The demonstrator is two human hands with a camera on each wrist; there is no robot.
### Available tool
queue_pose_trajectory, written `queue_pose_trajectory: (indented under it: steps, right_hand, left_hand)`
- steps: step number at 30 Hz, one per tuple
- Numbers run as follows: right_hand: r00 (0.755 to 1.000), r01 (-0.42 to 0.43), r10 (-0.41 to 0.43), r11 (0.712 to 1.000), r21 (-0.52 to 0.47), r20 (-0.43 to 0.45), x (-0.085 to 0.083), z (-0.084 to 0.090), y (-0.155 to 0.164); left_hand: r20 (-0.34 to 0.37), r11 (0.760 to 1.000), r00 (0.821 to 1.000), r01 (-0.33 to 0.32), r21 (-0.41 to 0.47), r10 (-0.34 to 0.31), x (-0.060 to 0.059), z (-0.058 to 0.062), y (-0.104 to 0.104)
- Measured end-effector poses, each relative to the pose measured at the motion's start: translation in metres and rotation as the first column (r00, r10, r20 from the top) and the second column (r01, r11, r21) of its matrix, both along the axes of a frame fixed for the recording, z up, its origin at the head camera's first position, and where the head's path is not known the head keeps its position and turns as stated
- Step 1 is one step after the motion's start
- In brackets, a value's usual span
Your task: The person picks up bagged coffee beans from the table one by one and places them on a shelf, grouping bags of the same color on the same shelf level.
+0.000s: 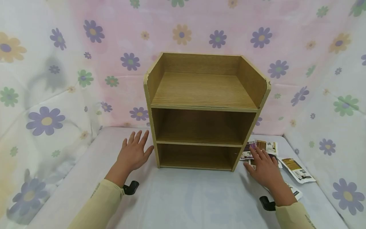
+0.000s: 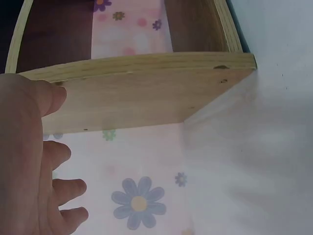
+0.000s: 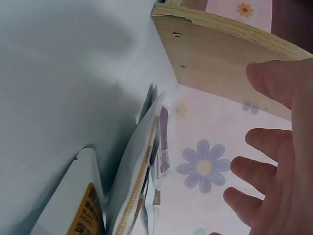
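Observation:
A small wooden shelf unit (image 1: 203, 90) with a walled top and two compartments below stands upright at the back middle of the table. My left hand (image 1: 132, 156) is held with fingers spread beside the shelf's left side, its thumb close to the side panel (image 2: 132, 98) in the left wrist view. On the other side, my right hand (image 1: 264, 168) hovers with fingers extended over several flat packets (image 1: 295, 170), partly covering them. In the right wrist view, the thumb overlaps the shelf's right side panel (image 3: 220, 58). Neither hand holds anything.
The white-covered table (image 1: 183, 200) meets flower-printed cloth walls (image 1: 194, 28) at the back and both sides. Packets with brown, purple and white printing lie overlapping to the right of the shelf. Black wrist mounts (image 1: 131, 187) stick out from both wrists.

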State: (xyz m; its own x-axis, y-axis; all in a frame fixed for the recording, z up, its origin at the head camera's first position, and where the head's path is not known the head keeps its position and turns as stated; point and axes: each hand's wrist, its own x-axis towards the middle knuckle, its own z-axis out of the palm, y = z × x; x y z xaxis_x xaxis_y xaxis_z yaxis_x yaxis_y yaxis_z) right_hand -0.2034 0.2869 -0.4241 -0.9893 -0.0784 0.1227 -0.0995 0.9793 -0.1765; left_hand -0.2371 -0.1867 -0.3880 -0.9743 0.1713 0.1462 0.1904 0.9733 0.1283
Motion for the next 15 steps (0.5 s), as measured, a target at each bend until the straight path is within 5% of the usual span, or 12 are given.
queue_pose_trajectory:
  steps: [15]
  right_hand:
    - [1.0, -0.005, 0.004, 1.0, 0.026, 0.025, 0.005, -0.016, 0.01]
  left_hand:
    - [0.044, 0.985, 0.998, 0.028, 0.172, -0.036, 0.005, -0.007, 0.0]
